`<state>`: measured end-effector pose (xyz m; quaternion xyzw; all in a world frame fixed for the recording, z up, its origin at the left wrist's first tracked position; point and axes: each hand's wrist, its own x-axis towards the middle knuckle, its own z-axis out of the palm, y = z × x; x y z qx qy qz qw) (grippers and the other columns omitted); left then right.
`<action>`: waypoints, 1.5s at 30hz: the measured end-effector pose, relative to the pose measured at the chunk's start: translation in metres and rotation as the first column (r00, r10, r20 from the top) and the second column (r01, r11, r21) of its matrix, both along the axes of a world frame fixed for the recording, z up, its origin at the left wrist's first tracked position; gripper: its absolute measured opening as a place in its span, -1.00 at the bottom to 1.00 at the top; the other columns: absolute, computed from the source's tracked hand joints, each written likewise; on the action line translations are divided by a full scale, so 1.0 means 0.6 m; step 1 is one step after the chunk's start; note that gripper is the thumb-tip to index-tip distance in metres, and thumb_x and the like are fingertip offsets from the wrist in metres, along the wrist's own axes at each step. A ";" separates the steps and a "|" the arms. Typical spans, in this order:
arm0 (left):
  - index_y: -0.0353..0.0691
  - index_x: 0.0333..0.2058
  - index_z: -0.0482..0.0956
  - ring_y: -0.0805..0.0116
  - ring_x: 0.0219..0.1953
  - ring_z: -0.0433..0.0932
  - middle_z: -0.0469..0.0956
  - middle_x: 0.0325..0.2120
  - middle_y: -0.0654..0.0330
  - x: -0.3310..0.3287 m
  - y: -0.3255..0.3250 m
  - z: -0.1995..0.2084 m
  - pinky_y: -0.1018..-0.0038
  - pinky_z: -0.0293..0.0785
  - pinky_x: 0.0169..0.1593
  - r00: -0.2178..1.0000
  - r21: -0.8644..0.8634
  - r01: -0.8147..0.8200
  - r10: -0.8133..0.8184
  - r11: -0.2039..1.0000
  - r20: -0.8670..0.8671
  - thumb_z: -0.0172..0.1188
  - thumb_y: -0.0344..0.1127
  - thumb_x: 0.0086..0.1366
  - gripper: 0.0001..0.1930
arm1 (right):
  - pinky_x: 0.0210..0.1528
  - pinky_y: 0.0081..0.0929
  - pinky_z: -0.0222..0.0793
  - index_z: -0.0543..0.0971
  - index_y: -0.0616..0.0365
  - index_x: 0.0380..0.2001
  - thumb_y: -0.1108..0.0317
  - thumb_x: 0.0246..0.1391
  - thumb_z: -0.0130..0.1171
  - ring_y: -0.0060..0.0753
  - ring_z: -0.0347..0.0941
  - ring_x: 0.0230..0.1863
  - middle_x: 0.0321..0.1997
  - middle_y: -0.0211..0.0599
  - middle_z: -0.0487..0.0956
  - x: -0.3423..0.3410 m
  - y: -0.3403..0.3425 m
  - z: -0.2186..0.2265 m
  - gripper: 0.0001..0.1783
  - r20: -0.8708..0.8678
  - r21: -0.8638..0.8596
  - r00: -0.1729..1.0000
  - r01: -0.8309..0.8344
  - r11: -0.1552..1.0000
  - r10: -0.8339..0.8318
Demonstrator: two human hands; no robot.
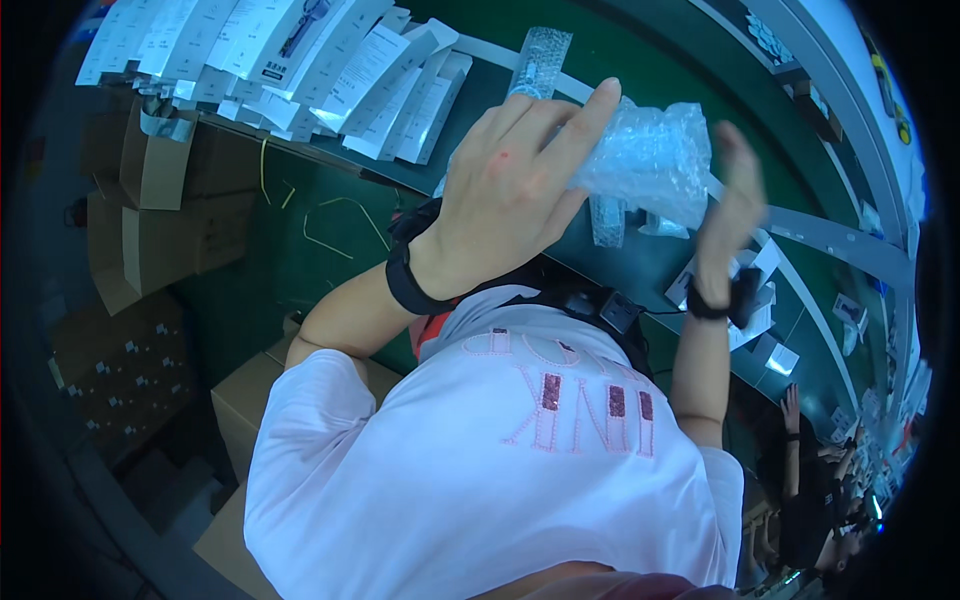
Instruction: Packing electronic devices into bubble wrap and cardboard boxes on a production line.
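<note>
My left hand (510,178) is closed around one end of a clear bubble-wrap bundle (655,155), holding it above the bench. What is inside the wrap cannot be made out. Just past the bundle's right end is my right hand (737,195), smeared by motion. Its fingers look stretched out and hold nothing visible. Beyond my left hand lies another bubble-wrapped piece (541,60), and a further wrapped piece (608,222) lies on the bench beneath the bundle.
Rows of white printed boxes (345,75) stand at the far left of the dark green bench (680,65). Open cardboard cartons (155,215) sit below on the left. Small white boxes (760,300) lie near my right wrist. A co-worker's arm (792,440) shows at lower right.
</note>
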<state>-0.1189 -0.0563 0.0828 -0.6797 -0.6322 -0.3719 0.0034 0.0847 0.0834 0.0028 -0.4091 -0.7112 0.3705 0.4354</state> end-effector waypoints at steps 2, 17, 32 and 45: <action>-0.20 0.18 0.34 0.13 -0.26 0.43 0.48 -0.28 0.10 0.002 -0.001 -0.010 0.33 0.38 -0.18 0.999 -0.007 -0.043 0.043 0.999 0.030 0.27 -0.47 -0.13 -0.23 | -0.04 -0.40 0.30 0.51 0.27 -0.05 0.32 0.14 0.11 -0.29 0.44 -0.16 -0.21 -0.20 0.54 -0.023 -0.067 0.159 -0.66 0.051 0.238 0.992 -0.128 0.963 0.119; -0.28 0.03 0.42 0.10 -0.23 0.48 0.51 -0.29 0.07 0.016 0.006 -0.044 0.32 0.41 -0.18 0.984 -0.069 -0.081 0.091 0.994 0.151 0.29 -0.38 -0.05 -0.42 | -0.12 -0.42 0.38 0.56 0.20 -0.09 0.61 -0.02 0.19 -0.20 0.46 -0.18 -0.19 -0.12 0.55 -0.053 -0.125 0.161 -0.65 0.329 0.507 0.944 -0.201 0.838 0.027; -0.38 0.20 0.14 -0.21 0.15 0.23 0.23 0.13 -0.21 0.056 0.018 -0.403 0.15 0.22 0.18 0.885 -0.577 -0.097 0.335 0.811 0.322 0.38 -0.23 -0.03 -0.15 | -0.27 -0.11 0.43 0.52 0.43 -0.46 -0.05 -0.15 0.27 0.12 0.53 -0.39 -0.47 0.23 0.55 0.078 -0.086 -0.296 -0.41 0.797 -0.275 0.553 -0.027 0.961 0.244; -0.27 -0.04 0.44 -0.03 -0.10 0.48 0.51 -0.17 0.01 0.112 0.120 -0.261 0.18 0.26 0.15 0.637 -0.105 0.550 -0.335 0.829 0.694 0.26 -0.22 -0.04 -0.46 | -0.39 -0.57 0.39 0.53 0.24 -0.30 0.23 0.09 0.11 -0.53 0.48 -0.40 -0.32 -0.23 0.55 0.068 -0.024 0.065 -0.73 0.309 -0.144 0.947 -0.042 0.989 0.085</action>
